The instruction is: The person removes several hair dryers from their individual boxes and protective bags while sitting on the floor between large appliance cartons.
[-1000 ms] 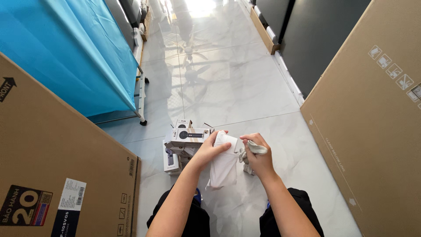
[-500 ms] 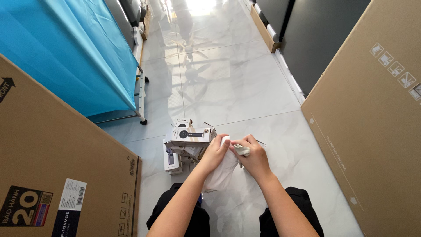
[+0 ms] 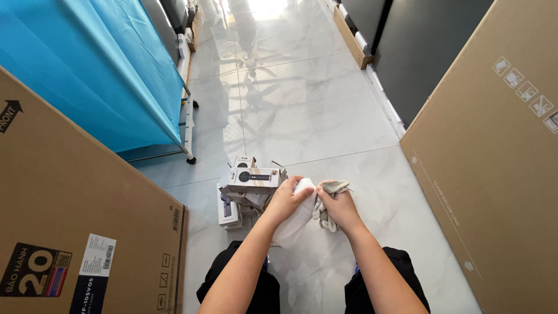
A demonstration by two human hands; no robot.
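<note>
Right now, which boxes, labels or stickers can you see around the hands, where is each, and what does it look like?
Small boxes: stacked on the floor just left of the left hand; white and grey, a dark device pictured on top.
Left carton: big, brown, leaning at the left edge.
Sticker: on that carton's lower corner; white rectangle with barcode, beside a dark badge.
Right carton: big, brown, leaning at the right; white handling symbols near its top.

Both bare forearms reaching up from the bottom edge, converging at lower centre of the frame. Left hand [image 3: 286,200] curled closed, fingers wrapped tight. Right hand [image 3: 340,208] fisted just beside it, knuckles nearly touching.
</note>
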